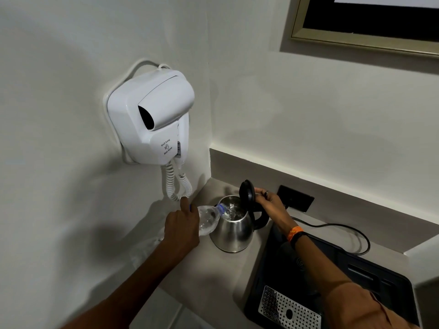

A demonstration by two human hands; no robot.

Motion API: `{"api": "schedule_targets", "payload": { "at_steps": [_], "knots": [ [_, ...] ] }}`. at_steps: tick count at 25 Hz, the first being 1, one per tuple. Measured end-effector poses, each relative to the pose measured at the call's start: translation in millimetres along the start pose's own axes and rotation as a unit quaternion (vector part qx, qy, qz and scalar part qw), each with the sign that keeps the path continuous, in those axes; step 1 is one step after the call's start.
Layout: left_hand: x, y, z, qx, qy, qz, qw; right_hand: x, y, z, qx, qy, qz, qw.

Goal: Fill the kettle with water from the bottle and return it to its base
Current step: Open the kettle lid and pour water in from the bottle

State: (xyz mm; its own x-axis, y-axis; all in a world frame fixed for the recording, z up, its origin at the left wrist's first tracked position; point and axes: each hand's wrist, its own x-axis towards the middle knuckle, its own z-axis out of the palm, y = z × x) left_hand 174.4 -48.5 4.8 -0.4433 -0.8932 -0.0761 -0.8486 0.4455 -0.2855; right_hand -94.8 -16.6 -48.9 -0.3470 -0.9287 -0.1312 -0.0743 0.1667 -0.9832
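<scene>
A steel kettle [234,230] stands on the grey counter, off its base, with its black lid [247,194] flipped up. My right hand [270,204] grips the black handle and holds the lid upright. My left hand [181,227] is shut on a clear plastic bottle [209,218], tipped sideways with its blue-ringed neck over the kettle's open mouth. Water shows inside the kettle. The round kettle base [300,263] sits on the black tray to the right, partly hidden by my right forearm.
A white wall-hung hair dryer [152,117] with a coiled cord [178,186] hangs just left of the kettle. The black tray [370,279] has a perforated metal grid [288,309]. A black socket [295,198] and cable [344,226] lie behind. A framed picture [365,22] hangs above.
</scene>
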Motion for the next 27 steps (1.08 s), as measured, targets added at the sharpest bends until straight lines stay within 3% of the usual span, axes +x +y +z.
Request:
{"api": "schedule_targets", "payload": {
  "at_steps": [4,9,13,18,21,23,27],
  "knots": [
    [0,0,16,-0.056,0.021,-0.015,0.998,-2,-2,-1,-0.005,0.003,-0.001,1.000],
    [-5,12,46,-0.218,0.088,-0.081,0.969,-2,-2,0,-0.003,0.011,-0.001,1.000],
    [-12,18,82,-0.419,0.185,-0.137,0.878,-4,-3,2,0.004,0.006,-0.001,1.000],
    [-26,25,112,-0.563,0.190,-0.180,0.784,-5,-2,2,0.016,0.009,-0.001,1.000],
    [-30,20,115,-0.604,0.167,-0.203,0.752,-4,-2,2,0.006,0.006,-0.001,1.000],
    [-37,14,111,-0.624,0.200,-0.194,0.730,-3,-3,2,0.001,0.005,-0.002,1.000],
    [-41,5,70,-0.726,0.291,-0.155,0.603,-6,-3,3,0.002,0.009,-0.008,1.000]
  ]
}}
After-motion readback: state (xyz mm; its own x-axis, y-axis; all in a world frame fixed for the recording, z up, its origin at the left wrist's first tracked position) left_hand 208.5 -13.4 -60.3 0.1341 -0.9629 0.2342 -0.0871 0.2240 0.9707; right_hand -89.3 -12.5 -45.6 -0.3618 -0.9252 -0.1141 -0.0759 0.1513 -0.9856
